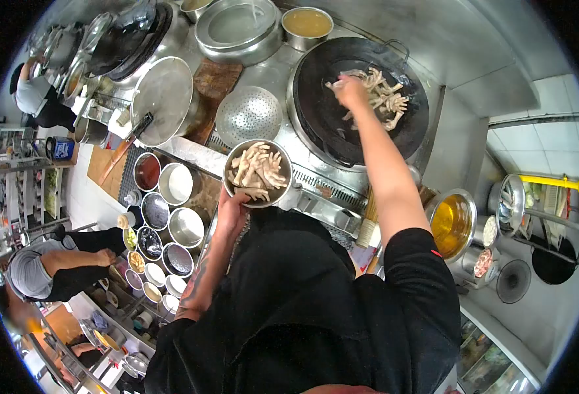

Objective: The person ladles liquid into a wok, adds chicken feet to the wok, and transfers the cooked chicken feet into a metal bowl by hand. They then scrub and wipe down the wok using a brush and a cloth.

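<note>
A metal bowl [285,190] full of pale chicken feet [258,167] is held at its lower left rim by my left hand [231,209], thumb over the edge. My right hand [350,92] reaches over a large black wok [322,125], its fingers closed around a pale piece that looks like a chicken foot. More chicken feet [386,98] lie in the wok, right of that hand. A perforated metal strainer [248,116] sits between the bowl and a wooden board [217,79].
Metal pots of seasonings [186,226] stand at the left, near a long-handled ladle [126,146]. A pot of yellow oil [452,226] is right of my right arm. A pan of broth [308,23] stands behind. Two other people [33,266] are at the left.
</note>
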The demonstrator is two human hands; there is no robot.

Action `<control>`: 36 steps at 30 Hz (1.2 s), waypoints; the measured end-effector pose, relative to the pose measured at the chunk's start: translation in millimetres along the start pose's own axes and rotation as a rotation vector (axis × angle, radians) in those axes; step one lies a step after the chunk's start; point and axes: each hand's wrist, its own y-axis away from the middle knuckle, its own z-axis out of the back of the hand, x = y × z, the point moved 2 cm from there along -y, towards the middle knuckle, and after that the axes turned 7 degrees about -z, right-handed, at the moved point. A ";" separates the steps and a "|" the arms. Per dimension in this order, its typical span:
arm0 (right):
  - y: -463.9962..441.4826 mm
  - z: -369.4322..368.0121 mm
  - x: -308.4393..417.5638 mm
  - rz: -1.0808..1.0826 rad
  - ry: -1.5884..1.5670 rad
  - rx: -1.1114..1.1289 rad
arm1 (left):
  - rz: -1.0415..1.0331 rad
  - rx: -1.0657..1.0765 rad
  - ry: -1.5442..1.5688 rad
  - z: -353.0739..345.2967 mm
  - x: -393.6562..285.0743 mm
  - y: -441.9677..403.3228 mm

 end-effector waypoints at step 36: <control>34.2 70.2 -19.0 0.306 0.577 0.292 | 0.042 0.052 -0.054 -10.8 3.9 -17.7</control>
